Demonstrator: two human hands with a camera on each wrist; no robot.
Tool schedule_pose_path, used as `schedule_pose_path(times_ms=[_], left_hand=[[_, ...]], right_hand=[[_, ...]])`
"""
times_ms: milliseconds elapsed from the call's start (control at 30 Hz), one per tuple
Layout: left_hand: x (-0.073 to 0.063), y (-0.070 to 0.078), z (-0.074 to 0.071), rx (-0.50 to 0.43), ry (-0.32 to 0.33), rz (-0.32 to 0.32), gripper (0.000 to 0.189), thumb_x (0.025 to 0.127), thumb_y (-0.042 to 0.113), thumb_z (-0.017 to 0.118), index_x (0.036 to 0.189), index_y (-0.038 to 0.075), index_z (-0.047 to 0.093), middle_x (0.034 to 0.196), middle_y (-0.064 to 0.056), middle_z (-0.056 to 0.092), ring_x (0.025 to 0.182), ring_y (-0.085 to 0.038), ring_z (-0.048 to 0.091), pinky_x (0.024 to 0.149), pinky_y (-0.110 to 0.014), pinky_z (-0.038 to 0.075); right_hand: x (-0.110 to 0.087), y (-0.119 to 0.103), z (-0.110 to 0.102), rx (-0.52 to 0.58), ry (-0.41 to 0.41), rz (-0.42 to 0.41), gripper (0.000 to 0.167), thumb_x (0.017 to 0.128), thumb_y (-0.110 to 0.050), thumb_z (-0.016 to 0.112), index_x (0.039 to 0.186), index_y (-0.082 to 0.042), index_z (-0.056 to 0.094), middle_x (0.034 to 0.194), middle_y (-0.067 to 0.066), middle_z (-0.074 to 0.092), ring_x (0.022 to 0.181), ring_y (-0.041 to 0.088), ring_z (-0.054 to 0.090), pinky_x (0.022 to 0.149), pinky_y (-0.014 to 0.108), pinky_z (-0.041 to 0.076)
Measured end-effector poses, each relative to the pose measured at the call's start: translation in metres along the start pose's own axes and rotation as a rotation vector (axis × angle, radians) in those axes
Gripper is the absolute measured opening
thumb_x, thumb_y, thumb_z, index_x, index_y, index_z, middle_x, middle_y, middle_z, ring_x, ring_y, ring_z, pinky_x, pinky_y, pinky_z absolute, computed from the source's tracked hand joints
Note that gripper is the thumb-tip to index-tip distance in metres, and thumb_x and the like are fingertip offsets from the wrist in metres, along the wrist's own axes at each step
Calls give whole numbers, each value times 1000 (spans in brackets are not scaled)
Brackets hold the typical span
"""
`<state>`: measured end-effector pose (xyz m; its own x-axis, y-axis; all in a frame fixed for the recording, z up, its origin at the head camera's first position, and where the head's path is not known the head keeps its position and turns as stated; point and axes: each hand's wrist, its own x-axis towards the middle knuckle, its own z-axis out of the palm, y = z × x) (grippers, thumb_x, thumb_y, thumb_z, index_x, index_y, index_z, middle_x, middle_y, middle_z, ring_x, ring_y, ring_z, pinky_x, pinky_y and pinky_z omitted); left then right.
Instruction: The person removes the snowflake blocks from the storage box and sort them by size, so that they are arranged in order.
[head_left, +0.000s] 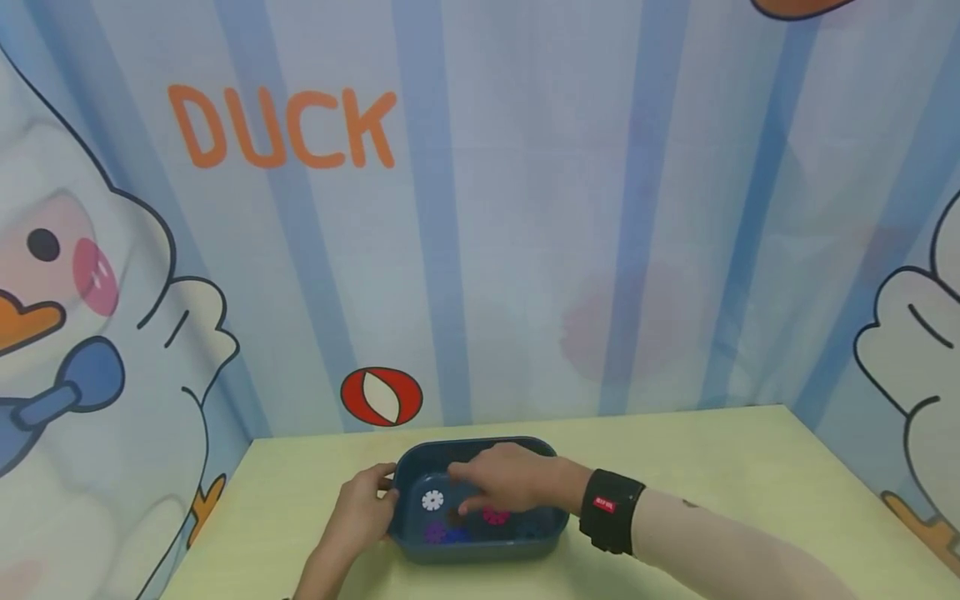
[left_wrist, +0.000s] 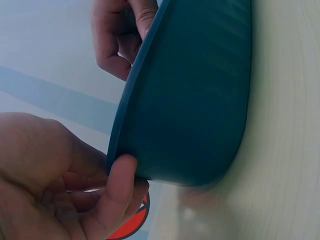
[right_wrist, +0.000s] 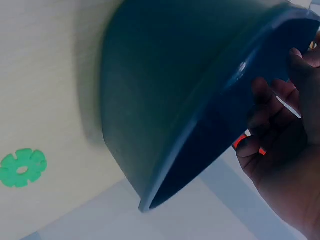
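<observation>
A dark blue-green plastic basin (head_left: 480, 552) holds several flat, notched discs, among them a white disc (head_left: 432, 500), a pink disc (head_left: 496, 517), a purple disc (head_left: 435, 532) and a blue disc (head_left: 457, 536). My left hand (head_left: 365, 508) grips the basin's left rim, with fingertips against the outer wall (left_wrist: 185, 110). Over the basin's middle, my right hand (head_left: 502, 477) reaches in with its fingers apart and loosely bent. Nothing shows between those fingers in the right wrist view, and the hand covers part of the basin's inside.
A green notched disc (right_wrist: 23, 168) lies on the table outside the basin in the right wrist view. The pale yellow table (head_left: 675, 467) meets a striped cloth backdrop (head_left: 525, 250) with duck drawings behind the basin. A black band (head_left: 611, 511) wraps the right wrist.
</observation>
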<state>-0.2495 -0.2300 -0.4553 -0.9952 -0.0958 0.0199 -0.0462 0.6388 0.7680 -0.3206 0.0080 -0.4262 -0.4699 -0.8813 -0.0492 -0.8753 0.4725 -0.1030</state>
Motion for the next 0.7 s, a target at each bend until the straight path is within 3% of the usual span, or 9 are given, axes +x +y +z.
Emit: schedule_pose_path(times_ms=[267,500,700], left_hand=[[0,-1,-1,-8,-4,4,43,100,-5,60,142,-12,56,124,-33,68,83,-26,73,48,-31,63],[-1,-1,-3,-17,2,11,42,100,-4,60,141,-10,58,122,-31,69,76,-21,72,47,-31,62],[-1,-2,-3,-12,3,19,41,100,-4,61,141,-10,59,121,-31,70,72,-20,72,46,-31,62]], right_hand=[[8,-4,14,-19,-35,-17,45,97,-48,75,131,-22,62,101,-11,76,79,-3,66,69,19,58],[15,-11,26,-40,-74,-44,40,93,-41,82,124,-26,63,91,-16,68,80,-3,62,67,18,55],[20,-16,32,-80,-111,-77,41,91,-30,86,126,-26,66,94,-17,67,84,-2,62,71,17,56]])
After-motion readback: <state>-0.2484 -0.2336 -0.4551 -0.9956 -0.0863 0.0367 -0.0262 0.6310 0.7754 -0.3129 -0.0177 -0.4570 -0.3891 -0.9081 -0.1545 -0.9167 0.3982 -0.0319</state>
